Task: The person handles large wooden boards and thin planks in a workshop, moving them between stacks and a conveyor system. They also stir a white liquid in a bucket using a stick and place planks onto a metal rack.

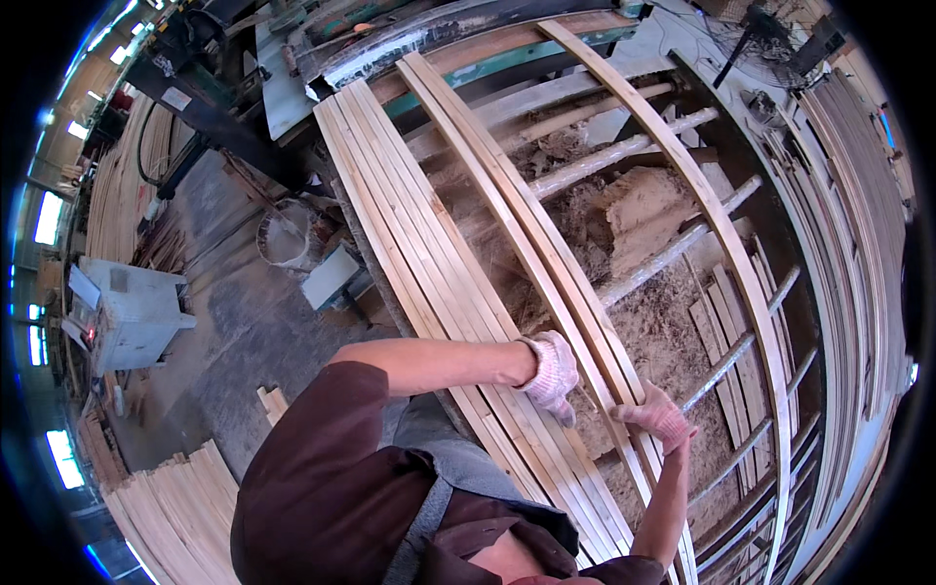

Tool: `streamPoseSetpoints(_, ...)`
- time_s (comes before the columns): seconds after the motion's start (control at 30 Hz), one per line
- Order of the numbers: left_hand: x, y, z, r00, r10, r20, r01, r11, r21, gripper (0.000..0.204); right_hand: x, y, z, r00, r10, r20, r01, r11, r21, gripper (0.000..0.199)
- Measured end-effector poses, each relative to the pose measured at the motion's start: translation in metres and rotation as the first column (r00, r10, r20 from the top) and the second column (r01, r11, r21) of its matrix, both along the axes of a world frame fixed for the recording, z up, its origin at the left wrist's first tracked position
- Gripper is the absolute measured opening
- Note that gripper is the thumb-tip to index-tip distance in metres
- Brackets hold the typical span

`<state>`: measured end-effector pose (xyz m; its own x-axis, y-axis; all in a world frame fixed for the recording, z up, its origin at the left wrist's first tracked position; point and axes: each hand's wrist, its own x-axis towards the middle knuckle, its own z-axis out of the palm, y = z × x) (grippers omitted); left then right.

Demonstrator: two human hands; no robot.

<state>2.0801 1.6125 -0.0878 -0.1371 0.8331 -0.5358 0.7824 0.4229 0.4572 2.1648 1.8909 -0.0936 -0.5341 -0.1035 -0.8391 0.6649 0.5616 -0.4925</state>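
Long pale wooden strips [429, 234] lie side by side in a row across a metal roller frame [663, 255]. My left hand [553, 375], in a whitish knitted glove, is at the right edge of this row, its fingers together and curled down over the edge strip; their tips are partly hidden. To the right, a separate pair of strips [526, 210] runs lengthwise with a gap beside the row. My right hand [658, 419], also gloved, grips this pair from the right, its thumb lying across the top.
A single long strip [726, 229] crosses the rollers farther right. Sawdust and offcuts [643, 210] lie beneath the frame. At the far end is a machine bed [409, 49]. Stacked boards [848, 244] stand along the right; a grey cabinet [136, 312], bucket [285, 237] and lumber pile [180, 512] are left.
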Motion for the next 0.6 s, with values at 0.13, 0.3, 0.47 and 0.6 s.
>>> streamPoseSetpoints(0.13, 0.013, 0.011, -0.027, 0.987, -0.046, 0.155, 0.047, 0.999, 0.003, 0.086, 0.054, -0.030, 0.011, 0.655, 0.252, -0.713, 0.218, 0.840, 0.497, 0.065)
streamPoseSetpoints(0.3, 0.024, 0.003, -0.001, 0.995, -0.085, -0.048, 0.091, 0.988, 0.127, 0.080, 0.133, -0.076, 0.043, 0.684, -0.129, -0.718, 0.348, 0.923, 0.166, 0.052)
streamPoseSetpoints(0.47, 0.039, -0.010, 0.044, 0.970, -0.116, -0.213, 0.142, 0.983, 0.112, 0.069, 0.171, -0.088, 0.037, 0.866, 0.236, -0.440, 0.062, 0.825, 0.562, 0.059)
streamPoseSetpoints(0.6, 0.065, -0.029, 0.025, 0.943, -0.060, -0.328, 0.146, 0.958, 0.246, 0.063, 0.198, -0.095, 0.026, 0.800, 0.358, -0.482, 0.057, 0.754, 0.655, 0.053)
